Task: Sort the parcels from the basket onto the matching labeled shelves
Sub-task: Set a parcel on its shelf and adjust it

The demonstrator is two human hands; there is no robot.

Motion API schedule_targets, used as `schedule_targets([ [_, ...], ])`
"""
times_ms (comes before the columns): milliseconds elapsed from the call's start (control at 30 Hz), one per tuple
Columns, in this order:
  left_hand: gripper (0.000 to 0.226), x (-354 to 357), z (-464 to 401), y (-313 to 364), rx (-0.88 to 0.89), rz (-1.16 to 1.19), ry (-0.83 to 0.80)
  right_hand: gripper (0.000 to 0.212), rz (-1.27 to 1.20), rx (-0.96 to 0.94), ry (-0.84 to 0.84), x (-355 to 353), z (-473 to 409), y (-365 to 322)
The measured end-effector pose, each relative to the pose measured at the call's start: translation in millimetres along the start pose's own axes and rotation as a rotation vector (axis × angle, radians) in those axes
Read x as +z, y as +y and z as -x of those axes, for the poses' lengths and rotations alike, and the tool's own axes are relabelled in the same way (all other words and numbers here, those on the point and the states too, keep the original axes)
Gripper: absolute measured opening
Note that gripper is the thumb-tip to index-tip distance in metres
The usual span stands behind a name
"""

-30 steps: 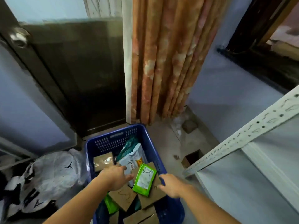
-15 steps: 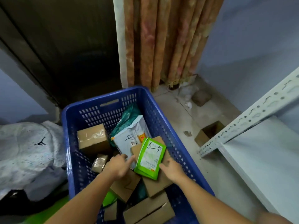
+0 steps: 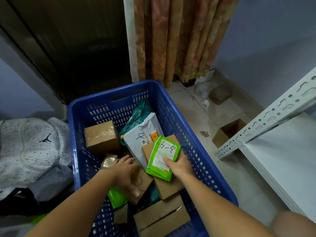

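The green parcel point(image 3: 162, 157), lying atop a cardboard box point(image 3: 168, 185) inside the blue basket point(image 3: 172, 106), is pinched at its near edge by the right hand point(image 3: 179, 166), presumably so its handwritten label faces up, while the left hand point(image 3: 126, 170) is laid with relaxed fingers on a neighbouring box point(image 3: 142, 183)

A single wide-angle view from a camera worn on the person's head looks forward and steeply down into a blue basket point(image 3: 118, 93) on the floor, close below. Both forearms reach in from the bottom edge. A white shelf frame point(image 3: 266, 117) crosses the right side, near the lens.
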State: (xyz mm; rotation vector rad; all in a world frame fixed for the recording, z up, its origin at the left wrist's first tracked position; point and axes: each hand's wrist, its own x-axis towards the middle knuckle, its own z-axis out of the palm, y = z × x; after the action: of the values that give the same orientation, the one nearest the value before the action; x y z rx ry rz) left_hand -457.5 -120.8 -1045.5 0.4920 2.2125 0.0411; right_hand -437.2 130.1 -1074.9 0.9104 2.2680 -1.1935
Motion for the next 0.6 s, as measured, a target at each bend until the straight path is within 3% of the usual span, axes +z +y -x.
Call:
schedule_targets([
  [167, 0.148, 14.4, 12.9, -1.2, -0.022, -0.406, -0.064, 0.091, -0.093, 0.062, 0.025, 14.6, 7.5, -17.6],
  [267, 0.118, 19.6, 21.3, 0.3, -0.053, -0.485, 0.07, 0.07, -0.169, 0.088, 0.019, 21.3, 8.1, -21.1],
  [367, 0.116, 18.3, 34.3, -1.8, -0.125, -0.427, 0.082, 0.052, -0.298, 0.077, -0.017, 21.8, 13.7, -23.1],
  [467, 0.124, 7.6, 55.2, -1.8, -0.203, -0.299, 0.092, 0.036, -0.257, 0.026, -0.095, 6.1, 29.4, -31.9],
  [600, 0.126, -35.2, 99.7, 5.2, -0.31, -0.112, 0.203, 0.042, -0.22, -0.071, -0.21, -41.0, 66.7, -62.9],
])
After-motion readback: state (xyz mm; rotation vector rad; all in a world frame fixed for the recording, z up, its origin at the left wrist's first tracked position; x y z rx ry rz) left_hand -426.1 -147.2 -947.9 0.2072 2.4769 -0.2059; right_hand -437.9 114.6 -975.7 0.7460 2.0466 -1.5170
